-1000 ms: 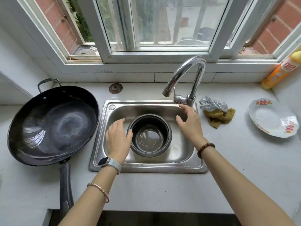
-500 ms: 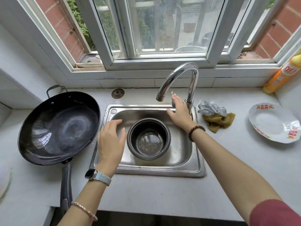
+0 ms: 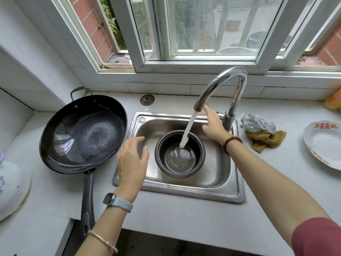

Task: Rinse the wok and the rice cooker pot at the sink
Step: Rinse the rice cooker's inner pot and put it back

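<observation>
While water (image 3: 187, 130) runs from the curved chrome tap (image 3: 221, 80) into the round dark rice cooker pot (image 3: 159, 163), upright in the steel sink (image 3: 214, 174), the left hand (image 3: 132, 159) hovers beside it, fingers (image 3: 136, 140) relaxed. The black round wok (image 3: 83, 133) lies left of the sink, its long handle (image 3: 87, 200) pointing toward the person; the right hand (image 3: 214, 126) rests at the tap's base, grip not visible

Soft, bright daylight comes in through the window (image 3: 199, 28) across the top of the frame and lights the scene evenly. Shadows are faint and diffuse. Highlights gleam on the faucet (image 3: 221, 80) and the sink (image 3: 212, 191) rim, and the wok (image 3: 83, 133) mirrors the window panes. Wide-angle distortion bends straight lines near the edges, and the corners look slightly soft.
</observation>
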A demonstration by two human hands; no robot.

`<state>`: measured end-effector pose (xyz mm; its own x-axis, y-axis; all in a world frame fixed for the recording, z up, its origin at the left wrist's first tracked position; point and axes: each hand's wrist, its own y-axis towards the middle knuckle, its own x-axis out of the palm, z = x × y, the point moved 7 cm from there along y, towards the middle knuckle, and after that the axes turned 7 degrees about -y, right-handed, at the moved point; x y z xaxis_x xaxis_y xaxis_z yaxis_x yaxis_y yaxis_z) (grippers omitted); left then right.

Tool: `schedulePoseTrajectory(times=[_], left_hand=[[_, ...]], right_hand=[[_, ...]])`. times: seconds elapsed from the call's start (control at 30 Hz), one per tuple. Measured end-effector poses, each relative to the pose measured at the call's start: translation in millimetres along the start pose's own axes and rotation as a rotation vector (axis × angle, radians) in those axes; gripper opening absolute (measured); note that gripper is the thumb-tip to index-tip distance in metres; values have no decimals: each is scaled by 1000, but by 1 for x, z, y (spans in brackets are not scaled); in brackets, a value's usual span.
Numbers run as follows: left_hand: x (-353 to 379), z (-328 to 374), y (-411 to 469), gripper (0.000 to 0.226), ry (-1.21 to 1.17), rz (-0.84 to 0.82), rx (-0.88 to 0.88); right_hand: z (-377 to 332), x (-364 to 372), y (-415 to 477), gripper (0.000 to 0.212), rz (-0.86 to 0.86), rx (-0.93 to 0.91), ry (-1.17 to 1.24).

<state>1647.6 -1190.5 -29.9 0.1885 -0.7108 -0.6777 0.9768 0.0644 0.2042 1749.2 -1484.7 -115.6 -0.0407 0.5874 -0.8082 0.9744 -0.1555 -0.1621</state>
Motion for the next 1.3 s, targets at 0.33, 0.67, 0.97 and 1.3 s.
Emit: schedulePoseTrajectory(times=[0.33, 0.67, 0.97, 1.3], left_hand=[[2, 1, 1, 26, -20, -45, -7], [18, -18, 2, 26, -119, -161, -83], [74, -77, 5, 21, -256, -327, -333], [124, -126, 22, 23, -362, -311, -575]], right_hand=[[-6, -16, -12, 79, 23, -2, 275], [15, -22, -77, 38, 118, 140, 533], [62, 44, -108, 32, -34, 417, 706], [84, 85, -97, 39, -75, 584, 727]])
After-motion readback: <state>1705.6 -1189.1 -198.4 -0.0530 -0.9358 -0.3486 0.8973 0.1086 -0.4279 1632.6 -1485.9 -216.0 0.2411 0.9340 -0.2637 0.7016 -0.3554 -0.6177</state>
